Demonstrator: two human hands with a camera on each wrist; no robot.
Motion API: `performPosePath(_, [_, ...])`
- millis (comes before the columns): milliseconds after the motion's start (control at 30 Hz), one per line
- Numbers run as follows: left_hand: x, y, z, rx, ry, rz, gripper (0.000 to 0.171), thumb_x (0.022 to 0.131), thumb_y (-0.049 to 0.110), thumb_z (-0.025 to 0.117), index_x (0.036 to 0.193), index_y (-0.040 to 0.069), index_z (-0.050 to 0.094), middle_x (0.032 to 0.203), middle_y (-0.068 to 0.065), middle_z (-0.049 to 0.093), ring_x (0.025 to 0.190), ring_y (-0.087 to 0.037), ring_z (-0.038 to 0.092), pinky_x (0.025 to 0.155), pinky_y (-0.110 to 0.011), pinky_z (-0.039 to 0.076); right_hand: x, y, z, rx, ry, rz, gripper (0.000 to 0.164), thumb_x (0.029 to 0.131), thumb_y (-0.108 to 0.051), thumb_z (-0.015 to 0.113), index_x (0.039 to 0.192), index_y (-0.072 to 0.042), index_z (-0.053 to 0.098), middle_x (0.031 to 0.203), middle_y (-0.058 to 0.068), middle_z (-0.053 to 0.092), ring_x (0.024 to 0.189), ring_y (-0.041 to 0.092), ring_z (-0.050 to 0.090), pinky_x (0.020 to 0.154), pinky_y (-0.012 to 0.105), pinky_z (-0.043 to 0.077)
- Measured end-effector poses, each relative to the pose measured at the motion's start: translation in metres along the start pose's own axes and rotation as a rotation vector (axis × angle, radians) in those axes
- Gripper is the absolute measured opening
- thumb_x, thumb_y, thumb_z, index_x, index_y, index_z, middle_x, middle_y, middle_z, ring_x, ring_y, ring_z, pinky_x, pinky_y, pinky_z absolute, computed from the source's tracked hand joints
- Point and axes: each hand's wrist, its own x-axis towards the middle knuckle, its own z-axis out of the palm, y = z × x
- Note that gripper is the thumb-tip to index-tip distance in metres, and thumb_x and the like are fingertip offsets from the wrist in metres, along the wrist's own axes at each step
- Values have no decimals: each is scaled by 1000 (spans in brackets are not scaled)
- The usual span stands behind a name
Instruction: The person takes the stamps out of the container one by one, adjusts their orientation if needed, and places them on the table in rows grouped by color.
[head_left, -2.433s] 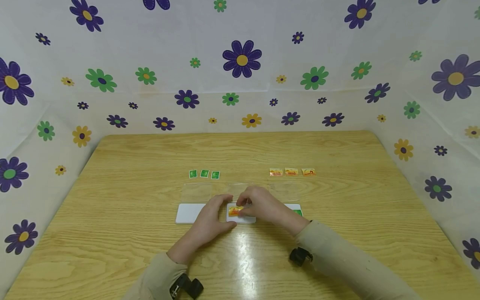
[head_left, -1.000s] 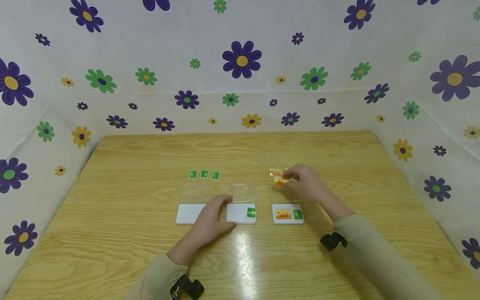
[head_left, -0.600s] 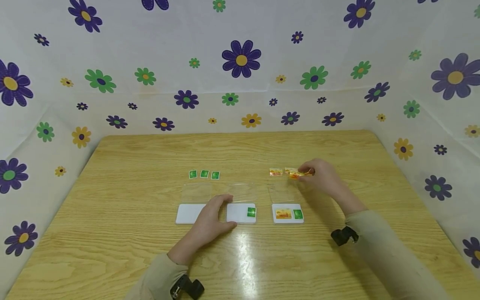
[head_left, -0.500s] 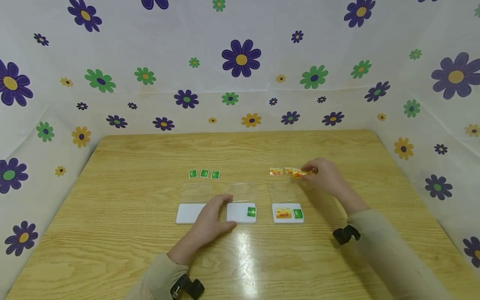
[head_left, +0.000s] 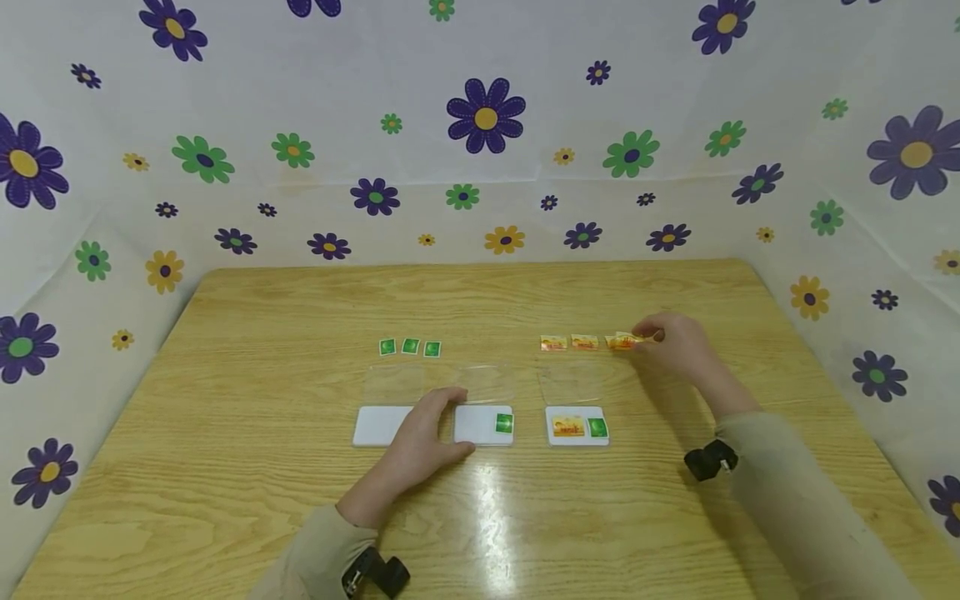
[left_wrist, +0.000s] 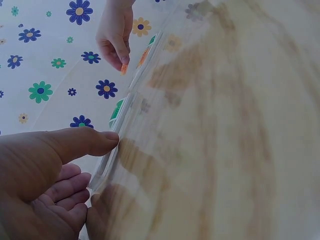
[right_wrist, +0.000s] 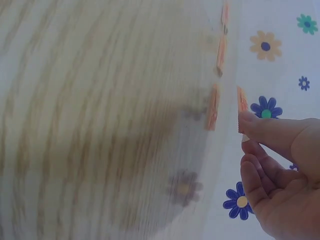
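Note:
My left hand (head_left: 420,433) holds the middle flat white case (head_left: 476,425), index finger at its far edge and thumb at its near edge. In the left wrist view the thumb touches the case's rim. A green stamp (head_left: 504,423) lies at that case's right end. Further right, my right hand (head_left: 678,343) pinches an orange stamp (right_wrist: 242,100) with a toothed edge between thumb and fingertip. It hovers over the rightmost of three orange stamps on the table, partly covering it in the head view. The right case (head_left: 576,439) bears an orange stamp (head_left: 567,426) and a green stamp (head_left: 597,427).
A third white case (head_left: 375,426) stands at left, partly behind my left hand. Clear plastic lids (head_left: 570,382) lie folded back behind the cases. Three green stamps (head_left: 410,346) are lined up farther back at left. The wooden table (head_left: 247,350) ends at a flower-patterned cloth.
My right hand has lifted the orange stamp off the middle case and carried it back and right along the orange row. The left hand has stayed at the middle case.

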Motion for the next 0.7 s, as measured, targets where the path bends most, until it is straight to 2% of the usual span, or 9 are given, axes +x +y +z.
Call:
performPosePath(367, [1,1,-1,2,0,9,64,73,9,83,128,0,52,127,-11,55,122,-27,47,103,-43,37,4,18,-8,-24,-25,32,24,91,-6,62,110,7,64,115,30,59,104,44,52,89,57,43])
performPosePath(700, [0,2,-1,-4,0,2,64,73,8,83,128,0,52,127,-12,55,123,-28,47,103,-43,37,3,27,-8,-19,-42,51,24,90,-5,63,110,8,64,111,30,59,100,43,53,85,55,44])
